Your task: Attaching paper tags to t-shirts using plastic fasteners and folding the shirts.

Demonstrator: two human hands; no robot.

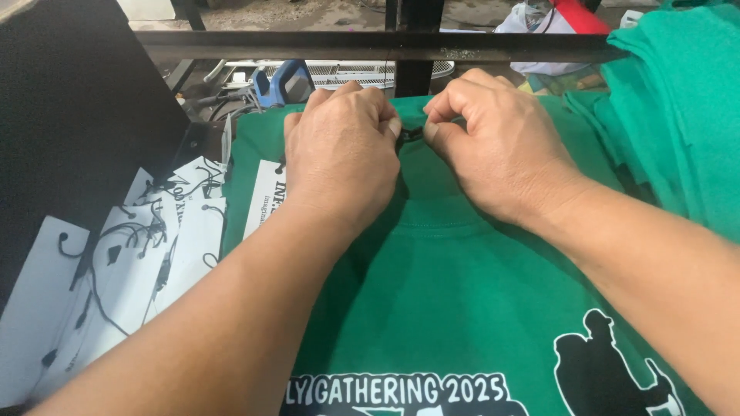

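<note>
In the head view we are looking down at a green shirt (455, 285) that is lying flat, with its collar at twelve o'clock from the white and black print. Our left hand (343, 150) and our right hand (493, 146) are meeting at the collar, knuckles almost touching. Both are curled narrow, and the fingertips are pinching a thin black loop string (410, 136) between them, just on the collar edge. We judge that this step is going well when we are keeping the pinch small and close to the fabric, and pulling gently, so the knit is not stretching.

At nine o'clock from the hands, white paper tags (146, 254) with black strings are lying in a loose heap; one more white tag (262, 196) is resting on the shirt just beside the left wrist. The tags are looking stiff and smooth, the shirt soft and matte. At two o'clock, folded green shirts (678, 100) are stacking up. A dark metal bar (370, 46) is crossing at twelve o'clock
</note>
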